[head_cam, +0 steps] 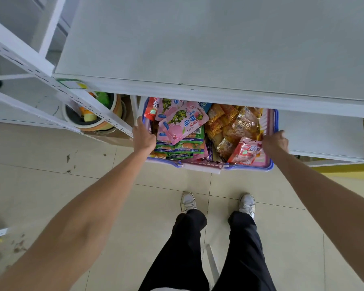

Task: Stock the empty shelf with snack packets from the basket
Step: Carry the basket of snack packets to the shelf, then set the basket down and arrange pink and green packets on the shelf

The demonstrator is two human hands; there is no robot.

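**Operator:** Nearest the camera, what is in view?

**Inspector:** Two white shoes (188,201) and black trousers (197,248) stand on a pale tiled floor (134,206). Dark debris lies scattered on the tiles to the left. Both bare forearms extend forward from the lower corners.

**Operator:** State of the left hand?

**Inspector:** The left hand (143,138) is closed over the left rim of the basket (248,166), fingers curled inside the edge, thumb along the outside.

**Operator:** And the right hand?

**Inspector:** The right hand (275,141) is clenched on the right rim. Its fingertips are hidden behind the knuckles, so the exact contact cannot be confirmed, but it appears to grip the rim.

**Operator:** Location of the basket?

**Inspector:** It sits between the two hands, low down, its far part tucked under the front edge of the shelf (218,49). Whether it rests on a lower board or is carried cannot be determined. The rim is blue, the walls pink.

**Operator:** Contents?

**Inspector:** Snack packets: pink packets (183,124) printed with green turtles on the left, green packets (189,143) beneath them, orange packets (225,122) at centre right, and a red-and-white packet (245,153) touching the right hand.

**Operator:** Beyond that?

**Inspector:** The shelf is a bare white board filling the upper frame. To its left, white perforated uprights (57,85) cross in front of round containers (88,116) stacked beside the basket.
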